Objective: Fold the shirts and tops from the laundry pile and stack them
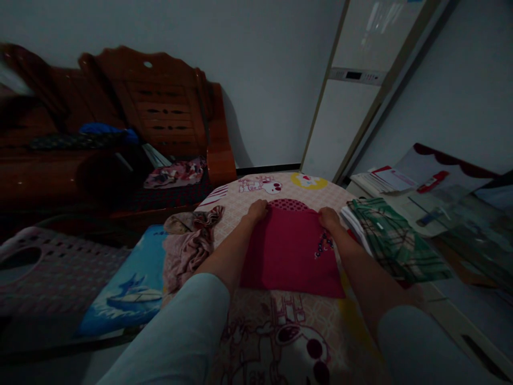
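A dark pink garment [290, 251] lies flat and folded on a cloth with cartoon prints [256, 342]. Its far edge shows a dotted mesh part, and small dark embroidery sits on its right side. At the far left corner, my left hand [257, 209] grips the fabric with bent fingers. My right hand [328, 219] pinches the far right corner. The fingertips of both hands are partly hidden. Left of my left forearm is a crumpled pale pink and patterned cloth [190, 240].
Folded green plaid cloth [393, 230] lies on a stack at the right, beside a desk with papers [390, 179]. On the left are a blue printed cushion [136, 278], a pink woven basket [60, 272] and a wooden sofa [160, 107]. A tall air conditioner [348, 101] stands behind.
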Motion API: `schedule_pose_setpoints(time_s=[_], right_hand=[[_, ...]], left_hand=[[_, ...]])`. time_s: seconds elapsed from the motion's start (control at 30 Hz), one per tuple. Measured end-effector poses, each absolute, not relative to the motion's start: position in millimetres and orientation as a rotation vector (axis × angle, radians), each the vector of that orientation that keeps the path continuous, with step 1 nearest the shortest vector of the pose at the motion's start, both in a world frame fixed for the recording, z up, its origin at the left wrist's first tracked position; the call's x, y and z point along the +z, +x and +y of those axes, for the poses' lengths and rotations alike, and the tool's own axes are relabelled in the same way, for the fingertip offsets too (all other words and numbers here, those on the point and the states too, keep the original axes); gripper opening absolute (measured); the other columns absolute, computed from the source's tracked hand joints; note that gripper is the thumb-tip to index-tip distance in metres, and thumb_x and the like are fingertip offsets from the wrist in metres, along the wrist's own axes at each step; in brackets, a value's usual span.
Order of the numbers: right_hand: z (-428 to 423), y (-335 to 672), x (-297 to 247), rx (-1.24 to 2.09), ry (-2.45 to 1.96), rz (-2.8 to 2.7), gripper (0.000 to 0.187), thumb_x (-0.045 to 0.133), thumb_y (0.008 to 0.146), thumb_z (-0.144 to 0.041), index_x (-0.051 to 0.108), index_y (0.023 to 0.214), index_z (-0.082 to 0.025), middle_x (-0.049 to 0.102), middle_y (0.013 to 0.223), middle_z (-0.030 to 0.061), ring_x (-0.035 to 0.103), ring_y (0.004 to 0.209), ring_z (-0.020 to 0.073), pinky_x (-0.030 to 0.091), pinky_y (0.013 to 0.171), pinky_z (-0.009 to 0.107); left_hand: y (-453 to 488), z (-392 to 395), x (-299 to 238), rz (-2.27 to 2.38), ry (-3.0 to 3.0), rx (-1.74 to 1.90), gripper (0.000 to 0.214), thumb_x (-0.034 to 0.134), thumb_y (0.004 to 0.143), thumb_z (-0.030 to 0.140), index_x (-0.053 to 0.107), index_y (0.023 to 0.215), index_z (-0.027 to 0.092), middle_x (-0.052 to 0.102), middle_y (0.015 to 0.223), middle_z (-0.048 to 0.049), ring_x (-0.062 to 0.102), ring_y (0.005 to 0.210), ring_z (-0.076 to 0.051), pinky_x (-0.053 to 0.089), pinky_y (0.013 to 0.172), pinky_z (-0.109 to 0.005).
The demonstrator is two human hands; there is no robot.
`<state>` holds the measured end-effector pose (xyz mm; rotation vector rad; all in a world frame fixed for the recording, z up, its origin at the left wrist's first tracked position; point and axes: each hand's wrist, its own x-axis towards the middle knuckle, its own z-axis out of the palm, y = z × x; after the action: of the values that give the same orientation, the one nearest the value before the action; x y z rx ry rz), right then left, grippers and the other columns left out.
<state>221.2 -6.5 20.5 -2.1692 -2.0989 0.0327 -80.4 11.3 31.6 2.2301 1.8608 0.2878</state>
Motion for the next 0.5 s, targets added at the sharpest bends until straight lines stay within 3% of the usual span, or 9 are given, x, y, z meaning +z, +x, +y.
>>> schedule_pose_setpoints(time_s=[0.23,0.5], right_hand=[[-44,221,30,-0.003,-2.011,-1.849,0.026,0.048,0.078,-0.015,0.069,0.093,-0.019,0.072,0.091,0.0081,0.063,0.085,0.0212,0.042,0.072,0.028],[-118,228,54,-0.143,-1.542,-1.815,0.014,0.049,0.076,-0.017,0.063,0.080,-0.019,0.065,0.079,0.0065,0.056,0.076,0.0207,0.041,0.070,0.030]], left_hand=[[-84,-8,46,1.856,2.217,0.479,0.029,0.053,0.082,0.012,0.069,0.106,0.014,0.071,0.107,-0.0111,0.065,0.101,-0.023,0.048,0.090,-0.030],[-103,-79,73,1.649,2.283,0.983,0.019,0.056,0.079,0.011,0.067,0.093,0.017,0.070,0.095,-0.0071,0.065,0.089,-0.020,0.049,0.083,-0.030]])
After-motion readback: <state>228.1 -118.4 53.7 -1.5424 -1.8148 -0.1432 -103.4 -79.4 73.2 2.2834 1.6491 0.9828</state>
